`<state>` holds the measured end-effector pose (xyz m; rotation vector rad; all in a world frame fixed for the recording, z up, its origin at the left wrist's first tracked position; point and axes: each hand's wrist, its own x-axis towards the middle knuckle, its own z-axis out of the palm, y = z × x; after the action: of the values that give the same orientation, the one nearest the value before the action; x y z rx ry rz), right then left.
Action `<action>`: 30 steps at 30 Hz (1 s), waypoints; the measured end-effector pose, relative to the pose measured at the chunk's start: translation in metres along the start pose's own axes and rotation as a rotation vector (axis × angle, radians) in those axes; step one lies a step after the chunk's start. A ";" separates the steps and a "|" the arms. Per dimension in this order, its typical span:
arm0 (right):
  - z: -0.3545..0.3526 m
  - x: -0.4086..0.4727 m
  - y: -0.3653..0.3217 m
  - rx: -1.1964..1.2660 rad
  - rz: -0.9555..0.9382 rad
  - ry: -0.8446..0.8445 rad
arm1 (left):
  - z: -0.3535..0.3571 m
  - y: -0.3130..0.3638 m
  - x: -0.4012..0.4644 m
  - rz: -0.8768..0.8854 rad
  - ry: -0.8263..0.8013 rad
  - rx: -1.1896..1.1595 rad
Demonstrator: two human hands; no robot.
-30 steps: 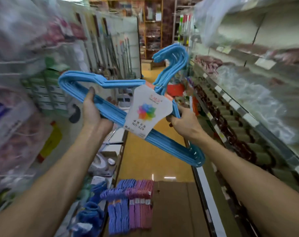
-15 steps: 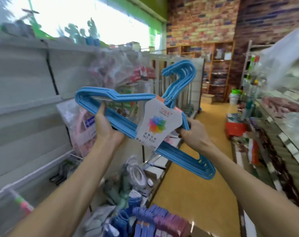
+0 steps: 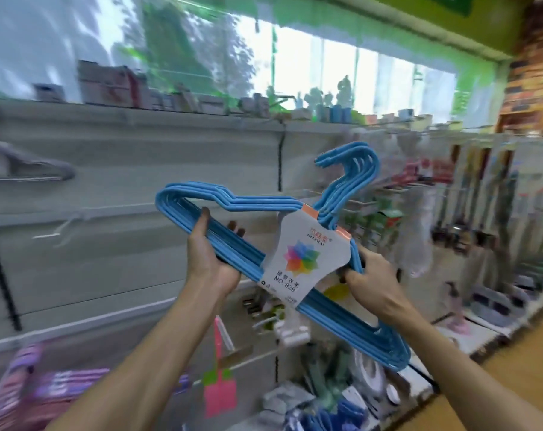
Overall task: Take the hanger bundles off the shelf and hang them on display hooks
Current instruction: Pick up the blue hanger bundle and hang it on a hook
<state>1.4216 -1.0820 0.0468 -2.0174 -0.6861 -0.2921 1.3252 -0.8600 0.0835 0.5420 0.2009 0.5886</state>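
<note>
A bundle of blue hangers (image 3: 351,321) with a white paper label (image 3: 304,259) is held up at chest height, tilted down to the right, hooks at the upper right. My left hand (image 3: 209,259) grips its lower bar near the left shoulder, fingers curled behind it. My right hand (image 3: 371,279) grips the bundle just right of the label. A white display hook (image 3: 66,227) sticks out of the grey wall panel to the left. A grey hanger bundle (image 3: 30,169) hangs at the far left.
Grey slat panels (image 3: 139,169) fill the wall ahead. Purple and pink hanger bundles (image 3: 37,390) lie at the lower left, a pink swatter (image 3: 219,396) hangs below. Packaged goods crowd the lower shelf (image 3: 351,384). The yellow floor (image 3: 519,368) runs along the right.
The view has swung left from the aisle to face the grey wall panels. Both hands keep the same grip on the blue bundle, which has stayed in front of me.
</note>
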 end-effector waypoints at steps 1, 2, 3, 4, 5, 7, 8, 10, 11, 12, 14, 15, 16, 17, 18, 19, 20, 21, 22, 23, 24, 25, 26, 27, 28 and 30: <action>0.013 0.003 -0.010 0.029 -0.020 -0.026 | -0.007 0.015 -0.003 0.034 0.013 0.000; 0.026 0.006 -0.020 0.057 -0.038 -0.056 | -0.016 0.031 -0.005 0.068 0.029 -0.005; 0.039 0.008 -0.030 0.074 -0.058 -0.089 | -0.025 0.046 -0.010 0.098 0.047 -0.006; 0.052 0.009 -0.041 0.088 -0.074 -0.115 | -0.034 0.061 -0.014 0.129 0.063 -0.012; 0.065 0.009 -0.053 0.097 -0.100 -0.137 | -0.043 0.077 -0.020 0.160 0.075 -0.015; 0.092 0.007 -0.078 0.127 -0.151 -0.183 | -0.064 0.108 -0.034 0.234 0.096 -0.023; 0.106 0.005 -0.092 0.145 -0.180 -0.206 | -0.075 0.123 -0.041 0.269 0.104 -0.025; 0.135 -0.002 -0.119 0.177 -0.231 -0.238 | -0.096 0.157 -0.057 0.338 0.129 -0.018; 0.150 -0.007 -0.134 0.194 -0.248 -0.248 | -0.106 0.174 -0.066 0.368 0.142 -0.016; 0.166 -0.012 -0.149 0.223 -0.261 -0.261 | -0.117 0.192 -0.075 0.394 0.155 -0.008; 0.198 -0.026 -0.182 0.280 -0.277 -0.308 | -0.137 0.229 -0.093 0.442 0.169 0.013; 0.214 -0.033 -0.198 0.303 -0.287 -0.337 | -0.148 0.249 -0.103 0.465 0.171 0.020; 0.231 -0.040 -0.215 0.329 -0.294 -0.364 | -0.158 0.269 -0.112 0.487 0.177 0.029; 0.247 -0.047 -0.233 0.346 -0.305 -0.392 | -0.168 0.289 -0.123 0.505 0.192 0.040; 0.263 -0.054 -0.251 0.366 -0.315 -0.418 | -0.178 0.309 -0.134 0.527 0.210 0.051; 0.278 -0.061 -0.270 0.376 -0.331 -0.439 | -0.189 0.328 -0.144 0.553 0.227 0.059; 0.292 -0.068 -0.288 0.389 -0.347 -0.455 | -0.199 0.347 -0.154 0.580 0.243 0.065; 0.306 -0.075 -0.307 0.397 -0.372 -0.467 | -0.210 0.366 -0.164 0.607 0.261 0.071; 0.320 -0.083 -0.326 0.408 -0.395 -0.477 | -0.220 0.384 -0.175 0.642 0.282 0.079; 0.334 -0.091 -0.345 0.412 -0.418 -0.487 | -0.231 0.403 -0.186 0.674 0.298 0.084; 0.347 -0.099 -0.363 0.421 -0.438 -0.496 | -0.242 0.422 -0.198 0.700 0.306 0.084; 0.359 -0.107 -0.381 0.428 -0.459 -0.508 | -0.253 0.439 -0.209 0.726 0.314 0.079; 0.371 -0.115 -0.398 0.433 -0.484 -0.518 | -0.264 0.455 -0.219 0.753 0.332 0.077; 0.388 -0.126 -0.420 0.441 -0.508 -0.534 | -0.277 0.475 -0.234 0.785 0.358 0.071; 0.398 -0.133 -0.434 0.448 -0.518 -0.543 | -0.284 0.488 -0.244 0.805 0.374 0.061; 0.415 -0.145 -0.461 0.464 -0.553 -0.576 | -0.295 0.510 -0.262 0.844 0.402 0.050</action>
<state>1.0085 -0.5992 0.0949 -1.4283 -1.5235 0.1413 0.7725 -0.5291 0.1174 0.5428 0.3700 1.5218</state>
